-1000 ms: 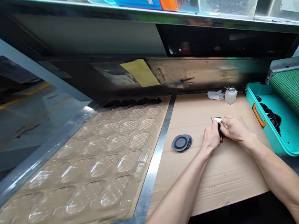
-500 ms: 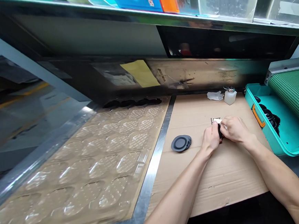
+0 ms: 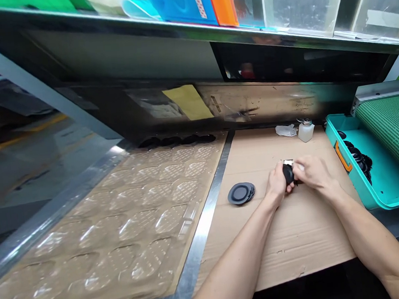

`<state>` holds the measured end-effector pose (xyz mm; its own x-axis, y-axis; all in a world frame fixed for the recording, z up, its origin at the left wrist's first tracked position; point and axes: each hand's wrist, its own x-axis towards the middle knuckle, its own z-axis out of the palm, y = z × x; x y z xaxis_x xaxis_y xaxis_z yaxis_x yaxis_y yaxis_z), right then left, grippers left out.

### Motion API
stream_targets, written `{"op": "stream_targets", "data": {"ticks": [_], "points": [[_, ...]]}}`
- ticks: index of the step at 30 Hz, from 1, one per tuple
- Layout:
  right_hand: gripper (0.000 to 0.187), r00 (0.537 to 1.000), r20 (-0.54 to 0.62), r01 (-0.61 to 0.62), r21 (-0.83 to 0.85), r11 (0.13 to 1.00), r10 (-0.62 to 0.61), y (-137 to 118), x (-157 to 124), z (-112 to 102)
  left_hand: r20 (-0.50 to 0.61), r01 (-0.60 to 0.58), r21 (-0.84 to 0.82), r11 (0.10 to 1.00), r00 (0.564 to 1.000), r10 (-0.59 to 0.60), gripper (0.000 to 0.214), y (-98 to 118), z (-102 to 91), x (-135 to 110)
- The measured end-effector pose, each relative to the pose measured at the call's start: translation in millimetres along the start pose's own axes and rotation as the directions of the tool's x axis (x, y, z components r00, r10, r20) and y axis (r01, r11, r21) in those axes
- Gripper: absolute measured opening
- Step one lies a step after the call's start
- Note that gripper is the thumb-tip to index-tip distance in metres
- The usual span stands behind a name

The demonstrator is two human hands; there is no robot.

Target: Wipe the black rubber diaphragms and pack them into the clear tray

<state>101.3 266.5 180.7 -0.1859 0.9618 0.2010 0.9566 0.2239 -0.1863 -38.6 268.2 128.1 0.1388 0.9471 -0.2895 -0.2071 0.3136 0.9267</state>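
Your left hand is closed around a black disc, thumb and fingers on its edge, with the face partly turned toward you. The disc is up in your grip above the cardboard, between your two hands. Your right hand has its fingers bunched close together at the disc's right edge; a small whitish bit shows at the fingertips, but you cannot tell from here whether they pinch it or the disc.

Just beyond your fingers is a dark-edged mark. To the left of your left hand lies a small overlapping pile of grey discs. Past your hands stand a bottle and, just beside it, crumpled paper. On your right, a teal bin holds more black pieces, partly under a green belt. Left of the cardboard, a clear tray has black pieces along its far row.
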Motion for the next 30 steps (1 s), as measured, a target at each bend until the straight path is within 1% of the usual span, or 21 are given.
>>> {"op": "stream_targets", "data": {"ticks": [1,3,4,6,8,11,17,18,20,22,23,24,26,28,30], "points": [[0.032,0.997,-0.069,-0.029,0.016,0.999,0.03,6,1,0,0.014,0.082,-0.135,0.987,0.997,-0.081,0.058,5,-1.1,1],[0.037,0.974,-0.184,-0.133,0.012,0.991,0.133,21,5,0,0.067,0.218,-0.332,0.918,0.976,-0.207,0.057,15,-4.6,3],[0.037,0.959,-0.211,-0.193,-0.004,0.981,0.188,29,7,1,0.1,0.274,-0.388,0.88,0.962,-0.256,0.058,20,-6.9,4],[0.034,0.942,-0.187,-0.295,-0.057,0.954,0.28,42,10,3,0.13,0.347,-0.454,0.821,0.937,-0.324,0.06,26,-11.3,5],[0.031,0.929,-0.109,-0.365,-0.122,0.923,0.353,49,12,5,0.16,0.376,-0.5,0.78,0.925,-0.344,0.059,29,-14.5,5],[0.032,0.916,-0.021,-0.398,-0.179,0.9,0.401,51,13,7,0.189,0.387,-0.532,0.753,0.921,-0.34,0.057,29,-16.4,4],[0.036,0.914,0.012,-0.395,-0.208,0.895,0.406,52,13,10,0.154,0.369,-0.516,0.773,0.928,-0.34,0.058,26,-15.8,8],[0.036,0.922,-0.006,-0.381,-0.208,0.901,0.388,52,13,11,0.145,0.364,-0.512,0.778,0.929,-0.339,0.058,25,-14.9,9],[0.038,0.948,-0.092,-0.318,-0.191,0.929,0.306,51,12,12,0.117,0.342,-0.492,0.8,0.937,-0.329,0.06,22,-11.9,9],[0.041,0.972,-0.173,-0.185,-0.135,0.974,0.16,46,12,15,0.077,0.29,-0.455,0.842,0.955,-0.288,0.06,20,-8.3,5],[0.04,0.98,-0.182,-0.096,-0.093,0.991,0.078,43,11,17,0.062,0.247,-0.438,0.864,0.967,-0.245,0.058,20,-7.0,2],[0.039,0.986,-0.166,0.001,-0.045,0.999,-0.008,39,10,19,0.056,0.195,-0.428,0.883,0.98,-0.19,0.056,22,-6.6,-1],[0.037,0.983,-0.092,0.165,0.043,0.985,-0.16,32,8,25,0.046,0.069,-0.416,0.907,0.997,-0.055,0.049,28,-9.3,-8],[0.035,0.971,-0.013,0.239,0.089,0.967,-0.239,25,5,31,0.005,-0.059,-0.349,0.935,0.998,0.065,0.045,39,-17.9,-9],[0.035,0.967,0.034,0.248,0.101,0.964,-0.252,21,2,36,-0.058,-0.167,-0.156,0.974,0.985,0.16,0.043,52,-31.3,1]]}}
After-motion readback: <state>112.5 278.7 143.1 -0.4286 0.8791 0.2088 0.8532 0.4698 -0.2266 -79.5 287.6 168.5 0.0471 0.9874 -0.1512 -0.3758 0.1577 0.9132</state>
